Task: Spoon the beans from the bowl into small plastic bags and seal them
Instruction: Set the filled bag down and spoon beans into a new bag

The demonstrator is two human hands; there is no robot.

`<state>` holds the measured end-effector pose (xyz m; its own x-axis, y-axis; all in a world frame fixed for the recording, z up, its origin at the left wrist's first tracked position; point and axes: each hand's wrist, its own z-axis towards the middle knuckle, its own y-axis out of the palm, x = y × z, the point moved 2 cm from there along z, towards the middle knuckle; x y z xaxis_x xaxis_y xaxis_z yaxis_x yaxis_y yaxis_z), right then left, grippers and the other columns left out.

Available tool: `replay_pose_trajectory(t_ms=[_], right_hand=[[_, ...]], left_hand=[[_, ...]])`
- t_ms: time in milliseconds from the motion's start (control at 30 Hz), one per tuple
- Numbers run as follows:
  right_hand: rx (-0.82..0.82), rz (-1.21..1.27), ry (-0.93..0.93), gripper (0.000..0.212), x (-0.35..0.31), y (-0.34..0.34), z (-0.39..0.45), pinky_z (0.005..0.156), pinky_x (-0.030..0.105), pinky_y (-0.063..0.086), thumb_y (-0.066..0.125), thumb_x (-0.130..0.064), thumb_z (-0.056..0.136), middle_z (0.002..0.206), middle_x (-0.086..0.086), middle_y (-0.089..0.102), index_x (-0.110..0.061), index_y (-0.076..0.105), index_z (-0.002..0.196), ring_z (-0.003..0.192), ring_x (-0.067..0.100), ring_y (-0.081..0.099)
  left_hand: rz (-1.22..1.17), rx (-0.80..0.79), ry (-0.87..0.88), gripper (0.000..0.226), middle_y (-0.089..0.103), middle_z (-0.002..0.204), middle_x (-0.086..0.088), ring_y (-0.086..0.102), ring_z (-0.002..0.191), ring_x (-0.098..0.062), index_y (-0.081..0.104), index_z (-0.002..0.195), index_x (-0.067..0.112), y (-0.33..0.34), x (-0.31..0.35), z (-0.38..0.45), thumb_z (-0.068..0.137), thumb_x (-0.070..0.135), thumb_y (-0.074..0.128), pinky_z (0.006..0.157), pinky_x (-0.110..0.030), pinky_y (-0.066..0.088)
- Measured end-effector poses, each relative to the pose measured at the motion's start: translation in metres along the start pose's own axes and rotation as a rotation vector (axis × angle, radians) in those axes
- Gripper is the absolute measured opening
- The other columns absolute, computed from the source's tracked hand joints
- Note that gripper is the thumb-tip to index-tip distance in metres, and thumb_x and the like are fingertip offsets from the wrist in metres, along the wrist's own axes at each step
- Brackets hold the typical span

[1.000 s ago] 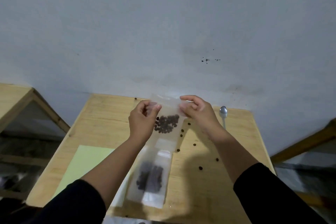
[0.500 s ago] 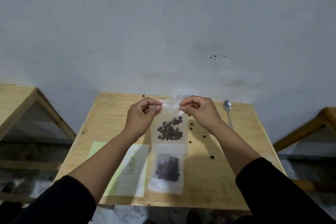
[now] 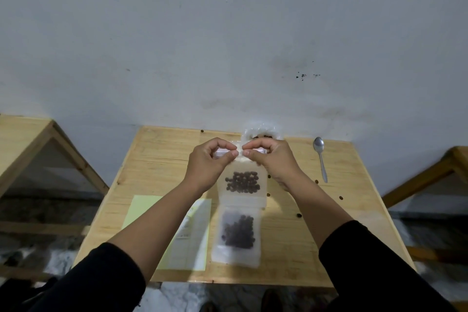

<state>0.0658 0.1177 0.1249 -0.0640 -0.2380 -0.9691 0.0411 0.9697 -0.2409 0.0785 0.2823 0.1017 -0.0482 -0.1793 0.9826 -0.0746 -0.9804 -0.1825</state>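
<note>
Here both hands (image 3: pixel 239 159) pinch the bag (image 3: pixel 243 185) top, fingers curled.

A light wooden desk (image 3: pixel 162 159) stands against a pale grey wall (image 3: pixel 202 33), which bears a small cluster of dark specks (image 3: pixel 301 76) and faint smudges. On the near left part of the desk lies a pale green sheet (image 3: pixel 138 210), partly under a white printed paper (image 3: pixel 195 238). Slanted wooden frames flank it: one on the left (image 3: pixel 38 139), one on the right (image 3: pixel 430 175).
</note>
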Motion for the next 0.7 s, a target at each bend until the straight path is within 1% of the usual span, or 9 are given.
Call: replay_pose_trajectory(t_ms=[67, 133, 233, 333, 433, 500, 567, 633, 700], right_hand=[[0.025, 0.02, 0.036, 0.008, 0.007, 0.002, -0.001, 0.073, 0.018, 0.046, 0.076, -0.016, 0.076, 0.083, -0.012, 0.067, -0.023, 0.072, 0.078, 0.073, -0.003, 0.06], [0.053, 0.041, 0.076, 0.009, 0.012, 0.007, -0.004, 0.081, 0.025, 0.048, 0.076, -0.016, 0.074, 0.086, -0.01, 0.069, -0.023, 0.072, 0.075, 0.081, 0.005, 0.062], [0.085, 0.057, 0.111, 0.008, 0.019, 0.013, -0.01, 0.079, 0.024, 0.048, 0.076, -0.015, 0.074, 0.087, -0.008, 0.069, -0.022, 0.072, 0.074, 0.082, 0.007, 0.062], [0.005, 0.071, 0.185, 0.008, 0.027, 0.01, -0.017, 0.074, 0.023, 0.049, 0.074, -0.015, 0.077, 0.088, -0.006, 0.068, -0.018, 0.072, 0.084, 0.077, 0.008, 0.062], [-0.041, 0.05, 0.27, 0.008, 0.043, 0.01, -0.026, 0.066, 0.02, 0.05, 0.073, -0.01, 0.077, 0.076, -0.002, 0.066, -0.015, 0.071, 0.083, 0.064, 0.006, 0.06], [0.0, 0.038, 0.295, 0.008, 0.058, 0.011, -0.031, 0.061, 0.015, 0.047, 0.073, -0.007, 0.076, 0.068, -0.003, 0.064, -0.014, 0.071, 0.079, 0.059, 0.003, 0.057], [0.045, 0.017, 0.337, 0.007, 0.077, 0.014, -0.035, 0.059, 0.017, 0.046, 0.073, -0.008, 0.076, 0.066, -0.004, 0.062, -0.015, 0.072, 0.078, 0.061, 0.007, 0.056], [0.094, -0.064, 0.393, 0.01, 0.095, 0.017, -0.039, 0.065, 0.023, 0.048, 0.071, -0.011, 0.076, 0.07, -0.006, 0.064, -0.02, 0.072, 0.075, 0.068, 0.01, 0.057], [0.116, -0.174, 0.406, 0.011, 0.111, 0.021, -0.041, 0.074, 0.025, 0.049, 0.069, -0.014, 0.078, 0.077, -0.008, 0.066, -0.025, 0.07, 0.076, 0.076, 0.011, 0.059]], left_hand=[[0.029, -0.007, -0.016, 0.008, 0.067, 0.081, 0.011, 0.054, 0.067, -0.009, 0.068, 0.077, 0.029, 0.002, -0.001, -0.002, 0.078, 0.025, 0.075, 0.069, -0.029, 0.047], [0.083, -0.01, -0.023, 0.008, 0.066, 0.08, 0.015, 0.053, 0.065, 0.0, 0.067, 0.077, 0.028, 0.005, -0.002, -0.005, 0.079, 0.024, 0.073, 0.065, -0.016, 0.043], [0.142, 0.0, -0.035, 0.005, 0.065, 0.083, 0.016, 0.052, 0.063, 0.005, 0.067, 0.08, 0.026, 0.008, -0.004, -0.01, 0.08, 0.023, 0.071, 0.059, -0.007, 0.039], [0.183, 0.011, -0.075, 0.005, 0.064, 0.085, 0.016, 0.05, 0.065, -0.001, 0.067, 0.082, 0.026, 0.007, -0.013, -0.012, 0.08, 0.026, 0.071, 0.061, -0.015, 0.039], [0.175, -0.005, -0.124, 0.005, 0.066, 0.089, 0.016, 0.055, 0.073, -0.009, 0.067, 0.085, 0.028, 0.006, -0.029, -0.014, 0.081, 0.027, 0.071, 0.07, -0.022, 0.044], [0.193, -0.033, -0.138, 0.007, 0.067, 0.093, 0.015, 0.055, 0.076, -0.008, 0.068, 0.088, 0.027, 0.01, -0.043, -0.019, 0.082, 0.026, 0.071, 0.074, -0.02, 0.043], [0.278, -0.055, -0.146, 0.013, 0.066, 0.098, 0.011, 0.052, 0.074, -0.004, 0.069, 0.094, 0.024, 0.015, -0.059, -0.025, 0.081, 0.022, 0.071, 0.072, -0.016, 0.04], [0.382, -0.077, -0.146, 0.022, 0.063, 0.113, 0.001, 0.056, 0.089, -0.011, 0.069, 0.101, 0.021, 0.021, -0.077, -0.032, 0.079, 0.02, 0.073, 0.082, -0.022, 0.044], [0.483, -0.131, -0.176, 0.033, 0.05, 0.134, -0.008, 0.053, 0.114, -0.021, 0.066, 0.11, 0.019, 0.028, -0.092, -0.038, 0.077, 0.019, 0.074, 0.1, -0.03, 0.04]])
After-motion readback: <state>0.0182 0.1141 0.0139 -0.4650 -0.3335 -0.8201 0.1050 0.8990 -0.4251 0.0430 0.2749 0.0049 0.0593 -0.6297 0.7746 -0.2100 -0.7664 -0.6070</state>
